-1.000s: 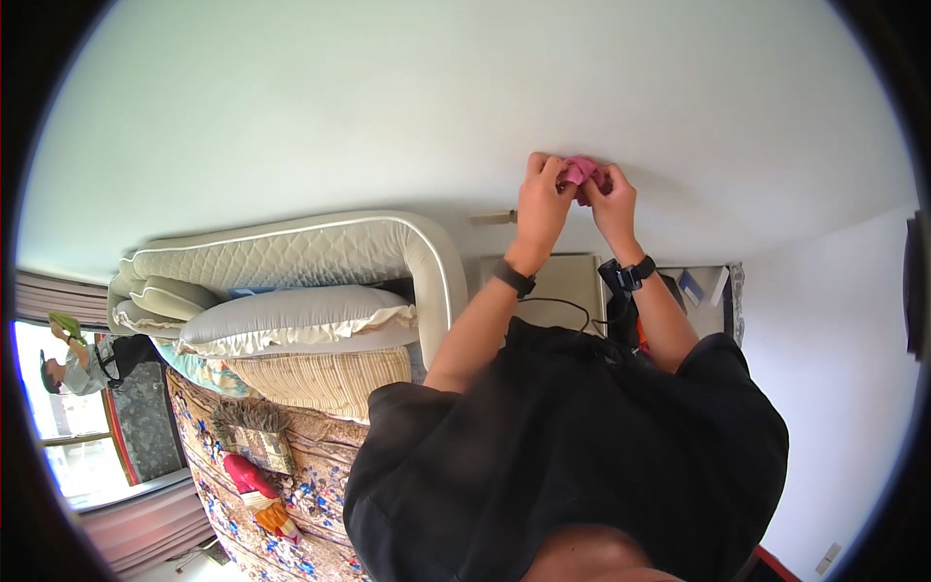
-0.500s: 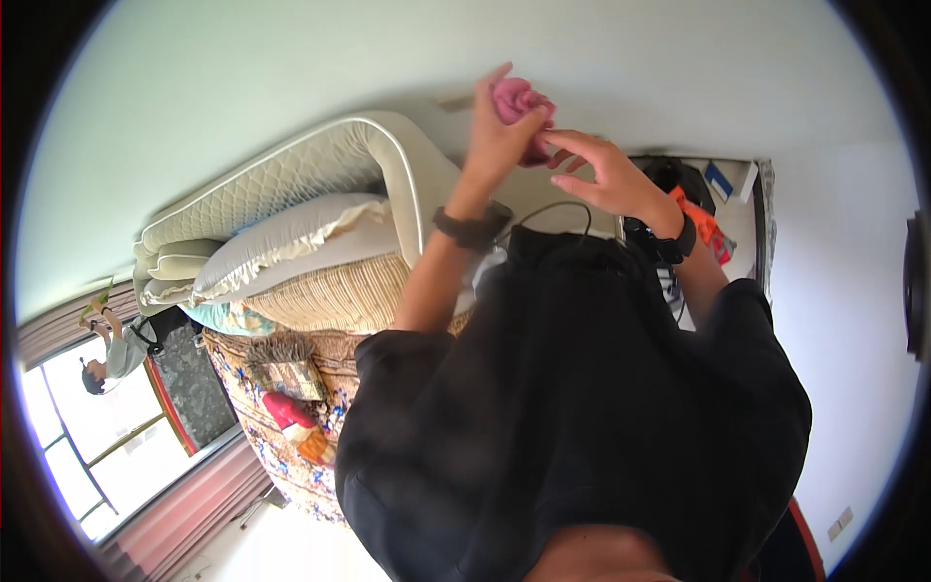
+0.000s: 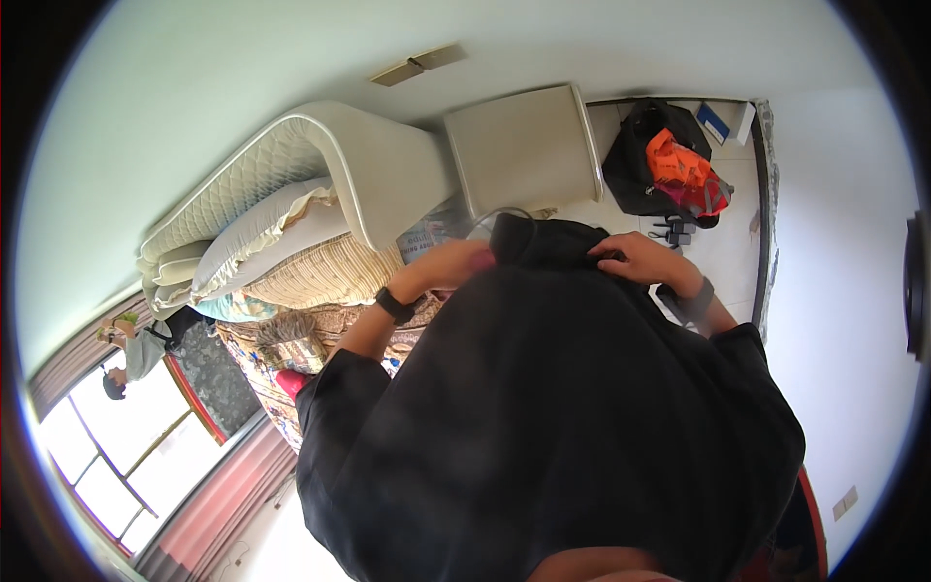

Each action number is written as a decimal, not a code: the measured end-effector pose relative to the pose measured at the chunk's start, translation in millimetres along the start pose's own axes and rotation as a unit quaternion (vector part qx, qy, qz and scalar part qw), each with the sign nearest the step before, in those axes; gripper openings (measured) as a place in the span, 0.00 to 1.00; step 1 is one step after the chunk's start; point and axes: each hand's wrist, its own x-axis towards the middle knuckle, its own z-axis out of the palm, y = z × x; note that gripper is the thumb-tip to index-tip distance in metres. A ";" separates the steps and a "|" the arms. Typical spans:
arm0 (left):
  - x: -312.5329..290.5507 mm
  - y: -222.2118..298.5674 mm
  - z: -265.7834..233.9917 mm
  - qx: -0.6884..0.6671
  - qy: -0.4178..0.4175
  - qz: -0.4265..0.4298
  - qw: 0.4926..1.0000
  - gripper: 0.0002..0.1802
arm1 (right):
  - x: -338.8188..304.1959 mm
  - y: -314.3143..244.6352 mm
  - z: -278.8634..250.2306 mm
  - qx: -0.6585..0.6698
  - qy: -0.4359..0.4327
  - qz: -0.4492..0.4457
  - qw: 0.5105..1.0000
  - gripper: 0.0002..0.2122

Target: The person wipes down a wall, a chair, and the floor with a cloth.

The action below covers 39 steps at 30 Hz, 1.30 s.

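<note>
My left hand [image 3: 448, 266] is closed at the left side of my black shirt [image 3: 562, 388]. A bit of pink rolled cloth [image 3: 482, 260] shows at its fingers; most of the cloth is hidden behind the hand and shirt. At the front right of the shirt, my right hand [image 3: 642, 259] has bent fingers pinching the dark fabric near its hem. Each wrist wears a dark band.
To the left is a bed with a padded headboard [image 3: 242, 184], pillows [image 3: 291, 233] and a patterned cover. Ahead stand a beige cabinet [image 3: 524, 145] and a black bag [image 3: 640, 184] with an orange bundle [image 3: 679, 165]. Another person [image 3: 141, 354] is by the window.
Both hands have come down from in front of the wall to my shirt. The pink cloth has gone down with my left hand, and my right hand has closed on the shirt.
</note>
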 end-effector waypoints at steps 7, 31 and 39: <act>-6.6 -21.1 25.8 -0.087 -0.009 -0.028 0.996 0.20 | -2.4 49.1 68.7 -0.015 0.140 0.118 0.983 0.15; -40.2 -62.4 58.0 -0.170 -0.142 -0.177 0.959 0.11 | 28.2 34.6 101.9 -0.075 0.045 0.041 0.995 0.21; 15.3 -34.8 57.6 -0.080 -0.213 -0.021 0.974 0.14 | 5.4 17.7 82.3 -0.135 0.072 0.039 0.987 0.18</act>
